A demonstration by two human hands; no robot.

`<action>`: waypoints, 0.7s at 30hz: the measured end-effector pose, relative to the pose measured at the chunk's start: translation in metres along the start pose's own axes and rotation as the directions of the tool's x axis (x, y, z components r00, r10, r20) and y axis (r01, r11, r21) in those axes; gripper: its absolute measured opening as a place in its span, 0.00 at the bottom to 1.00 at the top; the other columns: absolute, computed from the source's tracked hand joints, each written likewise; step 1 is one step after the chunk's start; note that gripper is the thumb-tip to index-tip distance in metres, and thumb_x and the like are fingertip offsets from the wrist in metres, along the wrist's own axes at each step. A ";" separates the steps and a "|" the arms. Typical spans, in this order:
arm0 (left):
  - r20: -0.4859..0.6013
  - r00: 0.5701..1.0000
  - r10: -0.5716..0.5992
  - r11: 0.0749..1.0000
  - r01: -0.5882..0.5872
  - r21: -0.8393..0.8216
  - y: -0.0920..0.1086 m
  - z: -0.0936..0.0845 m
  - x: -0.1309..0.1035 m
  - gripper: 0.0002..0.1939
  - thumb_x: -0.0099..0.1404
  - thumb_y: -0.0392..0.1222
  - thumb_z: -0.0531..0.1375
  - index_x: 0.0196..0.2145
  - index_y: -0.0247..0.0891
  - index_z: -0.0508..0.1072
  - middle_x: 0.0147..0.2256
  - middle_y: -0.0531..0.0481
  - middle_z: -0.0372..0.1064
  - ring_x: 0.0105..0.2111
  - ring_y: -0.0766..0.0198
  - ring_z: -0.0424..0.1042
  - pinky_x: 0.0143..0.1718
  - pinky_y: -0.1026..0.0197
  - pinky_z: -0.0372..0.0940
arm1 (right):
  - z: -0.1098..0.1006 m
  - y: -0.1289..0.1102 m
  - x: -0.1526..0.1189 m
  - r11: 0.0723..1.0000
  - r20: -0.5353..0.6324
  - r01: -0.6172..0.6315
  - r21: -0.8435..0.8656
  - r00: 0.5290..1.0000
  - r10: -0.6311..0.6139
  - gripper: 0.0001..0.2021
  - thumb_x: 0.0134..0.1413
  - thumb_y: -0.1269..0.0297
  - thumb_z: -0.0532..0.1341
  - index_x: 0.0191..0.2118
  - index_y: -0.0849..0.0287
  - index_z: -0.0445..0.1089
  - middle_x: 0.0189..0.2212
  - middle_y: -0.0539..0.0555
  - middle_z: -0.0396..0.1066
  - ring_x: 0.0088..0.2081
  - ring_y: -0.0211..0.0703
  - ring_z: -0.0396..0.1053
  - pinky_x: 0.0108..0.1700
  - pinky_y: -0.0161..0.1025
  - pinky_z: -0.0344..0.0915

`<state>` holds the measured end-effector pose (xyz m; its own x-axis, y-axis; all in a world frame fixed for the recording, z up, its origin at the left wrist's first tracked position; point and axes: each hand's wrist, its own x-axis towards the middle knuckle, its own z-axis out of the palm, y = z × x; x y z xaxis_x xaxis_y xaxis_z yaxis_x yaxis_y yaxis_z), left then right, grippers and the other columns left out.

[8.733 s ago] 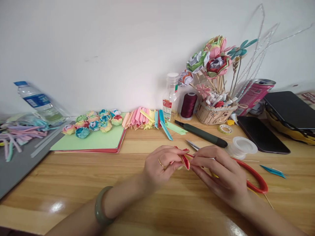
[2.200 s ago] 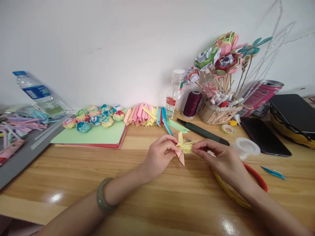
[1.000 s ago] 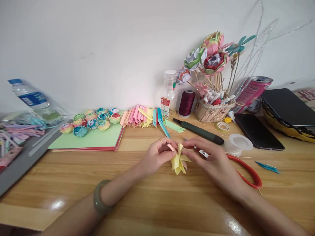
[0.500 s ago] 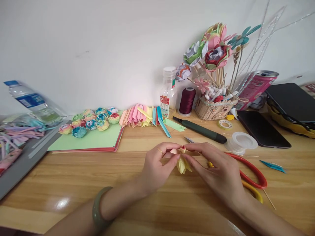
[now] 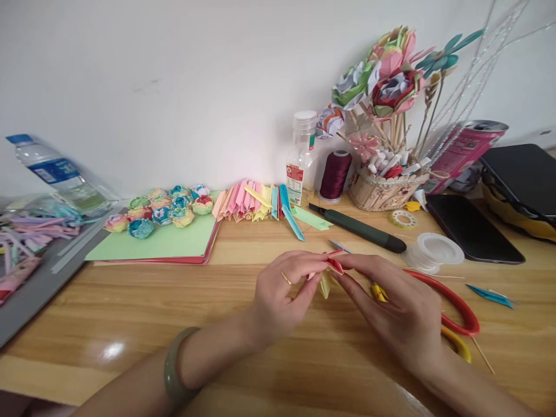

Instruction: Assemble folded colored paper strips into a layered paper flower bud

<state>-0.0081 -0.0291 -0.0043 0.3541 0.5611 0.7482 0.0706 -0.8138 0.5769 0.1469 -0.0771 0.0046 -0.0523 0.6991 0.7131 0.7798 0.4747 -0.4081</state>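
Note:
Over the middle of the wooden table (image 5: 174, 324), both hands meet at a small folded paper flower piece (image 5: 334, 266), red on top with pale yellow folds below. My left hand (image 5: 282, 295), with a ring, pinches it from the left between thumb and fingertips. From the other side, my right hand (image 5: 399, 307) grips it with thumb and index finger. The fingers cover much of the paper. Red and yellow scissors (image 5: 463, 310) lie partly beneath my right hand, their tip (image 5: 339, 246) showing beyond the fingers.
Finished paper flowers (image 5: 163, 215) sit on green paper (image 5: 147, 246) at left. Behind are folded paper strips (image 5: 245, 200), a plastic bottle (image 5: 300, 159) and maroon thread (image 5: 336, 176). A dark green pen-like tool (image 5: 365, 230), white spool (image 5: 434, 252) and phone (image 5: 475, 229) lie at right.
The paper piece has turned in my fingers, so its red part shows more and its yellow folds less. My left fingers have shifted over it. The view has moved slightly.

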 end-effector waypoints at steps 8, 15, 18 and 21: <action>-0.024 0.990 0.140 0.989 -0.139 0.043 -0.002 0.001 0.002 0.15 0.55 0.23 0.57 0.39 0.34 0.69 0.38 0.41 0.74 0.40 0.62 0.73 0.41 0.59 0.70 | -0.001 0.002 -0.002 0.993 -0.056 0.030 -0.112 0.998 -0.037 0.08 0.53 0.71 0.60 0.40 0.54 0.68 0.30 0.50 0.77 0.28 0.40 0.75 0.31 0.36 0.71; -0.028 0.989 0.149 0.980 -0.143 0.139 -0.001 -0.001 -0.001 0.12 0.55 0.24 0.58 0.37 0.34 0.70 0.36 0.43 0.70 0.37 0.65 0.72 0.38 0.63 0.70 | 0.000 0.004 -0.001 0.985 -0.060 0.030 -0.168 0.997 -0.041 0.08 0.52 0.71 0.61 0.39 0.53 0.69 0.27 0.49 0.77 0.25 0.40 0.74 0.27 0.35 0.68; -0.008 0.994 0.109 0.987 -0.107 0.118 -0.003 -0.001 -0.001 0.12 0.55 0.25 0.57 0.37 0.36 0.69 0.35 0.45 0.69 0.37 0.65 0.72 0.38 0.62 0.70 | -0.001 0.005 -0.001 0.985 -0.022 0.021 -0.172 0.999 -0.026 0.08 0.52 0.70 0.61 0.38 0.52 0.69 0.25 0.49 0.76 0.25 0.42 0.73 0.27 0.38 0.67; 0.012 0.997 0.077 0.994 -0.078 0.079 -0.005 -0.001 0.000 0.12 0.55 0.26 0.56 0.36 0.37 0.67 0.34 0.46 0.69 0.36 0.64 0.71 0.36 0.62 0.69 | -0.002 0.006 -0.002 0.984 -0.004 0.051 -0.170 0.999 -0.053 0.08 0.51 0.70 0.61 0.37 0.50 0.68 0.25 0.49 0.76 0.25 0.44 0.73 0.27 0.40 0.66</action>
<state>-0.0097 -0.0249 -0.0068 0.3695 0.4951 0.7864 0.1165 -0.8643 0.4894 0.1533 -0.0763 0.0022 -0.0908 0.6711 0.7358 0.8706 0.4122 -0.2686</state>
